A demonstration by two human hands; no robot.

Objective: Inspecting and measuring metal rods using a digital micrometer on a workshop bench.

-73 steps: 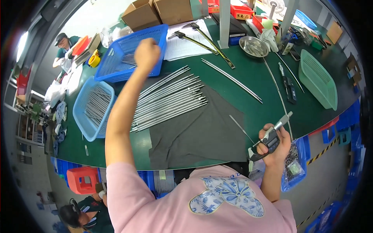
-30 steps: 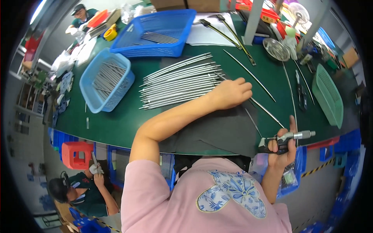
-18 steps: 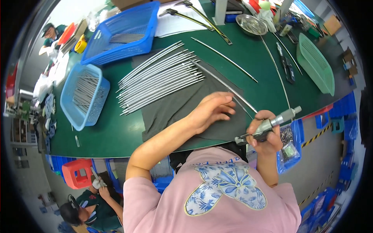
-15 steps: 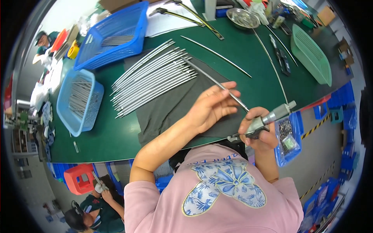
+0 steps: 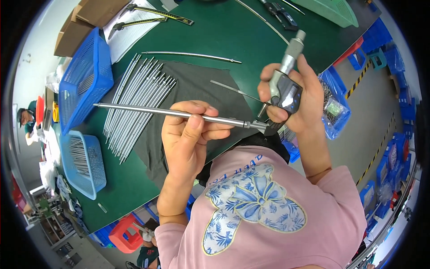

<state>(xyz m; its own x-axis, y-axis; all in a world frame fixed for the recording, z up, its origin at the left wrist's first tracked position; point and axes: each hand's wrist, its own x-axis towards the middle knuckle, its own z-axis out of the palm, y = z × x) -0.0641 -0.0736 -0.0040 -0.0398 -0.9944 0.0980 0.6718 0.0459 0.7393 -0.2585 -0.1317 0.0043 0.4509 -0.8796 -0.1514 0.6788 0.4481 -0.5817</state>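
My left hand (image 5: 186, 139) is closed around a slim silver metal rod (image 5: 143, 109), held nearly level between thumb and fingers. The rod's right end, with a stepped tip, lies at the jaws of a digital micrometer (image 5: 286, 92); whether the jaws touch it I cannot tell. My right hand (image 5: 313, 96) grips the micrometer by its frame, its thimble pointing up and away. Behind my left hand a fanned row of similar rods (image 5: 134, 116) rests on a dark grey cloth (image 5: 195, 83). A thin metal strip (image 5: 233, 88) lies near the micrometer, and a single rod (image 5: 192, 55) lies farther back.
At left on the green table (image 5: 215, 27) are a blue basket (image 5: 99, 62) and a light blue basket (image 5: 96, 168), both holding rods. Two calipers (image 5: 163, 14) lie on paper at the back. A green basket (image 5: 342, 11) stands far right. Another person (image 5: 148, 255) works below left.
My left hand has turned and brought the rod nearly level, its end now at the micrometer. My right hand has raised and turned the micrometer upright. The whole view has swung to the right.
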